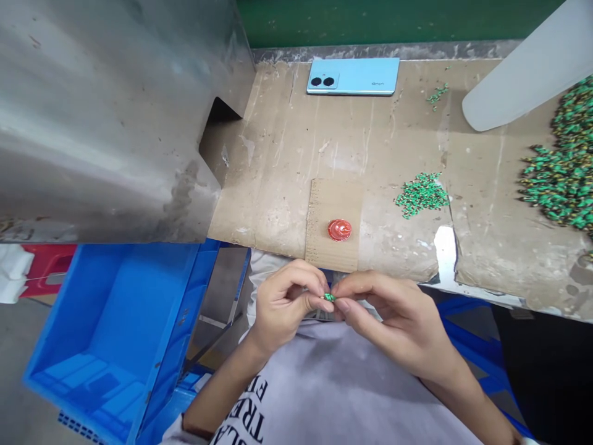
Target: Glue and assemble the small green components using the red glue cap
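Close in front of my body, just off the bench edge, a small green part (329, 297) sits pinched between my fingertips. My left hand (290, 296) grips its left side with thumb and forefinger. From the right, my right hand (393, 315) pinches the same piece. Its exact kind is too small to tell. Beyond the hands, a small round dab of glossy red stuff (340, 230) rests on a cardboard piece (331, 198). A small heap of similar green parts (422, 194) lies to the right of the cardboard.
A larger pile of green parts (563, 167) spreads at the far right, beside a leaning whitish cylinder (519, 74). A light blue phone (356, 77) lies at the back. Metal housing (115, 123) blocks the left, with a blue crate (125, 309) below it.
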`<state>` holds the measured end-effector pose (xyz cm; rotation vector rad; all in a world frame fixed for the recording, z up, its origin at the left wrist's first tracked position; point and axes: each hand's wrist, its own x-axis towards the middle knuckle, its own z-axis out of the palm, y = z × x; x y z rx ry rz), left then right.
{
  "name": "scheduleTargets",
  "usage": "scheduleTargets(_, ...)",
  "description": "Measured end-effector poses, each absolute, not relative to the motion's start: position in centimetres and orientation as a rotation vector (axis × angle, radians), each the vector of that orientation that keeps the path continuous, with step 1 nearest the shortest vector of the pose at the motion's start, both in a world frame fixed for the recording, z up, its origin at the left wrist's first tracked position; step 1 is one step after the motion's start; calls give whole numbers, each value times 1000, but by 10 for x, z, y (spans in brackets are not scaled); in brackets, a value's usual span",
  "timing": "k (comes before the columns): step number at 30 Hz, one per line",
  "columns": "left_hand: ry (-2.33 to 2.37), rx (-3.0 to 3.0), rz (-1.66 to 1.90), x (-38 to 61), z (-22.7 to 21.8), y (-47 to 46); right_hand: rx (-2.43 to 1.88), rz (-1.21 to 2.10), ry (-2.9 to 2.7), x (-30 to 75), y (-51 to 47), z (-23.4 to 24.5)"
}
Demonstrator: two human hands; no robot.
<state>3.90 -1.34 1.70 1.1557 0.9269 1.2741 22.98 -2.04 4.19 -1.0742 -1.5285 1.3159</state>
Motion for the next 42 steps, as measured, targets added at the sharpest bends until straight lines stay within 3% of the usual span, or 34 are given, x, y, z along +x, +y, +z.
scheduleTargets(29, 902, 1312, 1301, 39, 13, -14, -1011, 1219, -1607, 229, -20, 34)
scheduleTargets(36, 995, 1077, 1029, 39, 31, -19, -869, 953, -1733, 242, -13, 24)
scheduleTargets(42, 1162, 1316, 1006, 40, 37, -22, -846, 875, -1804, 241, -13, 21)
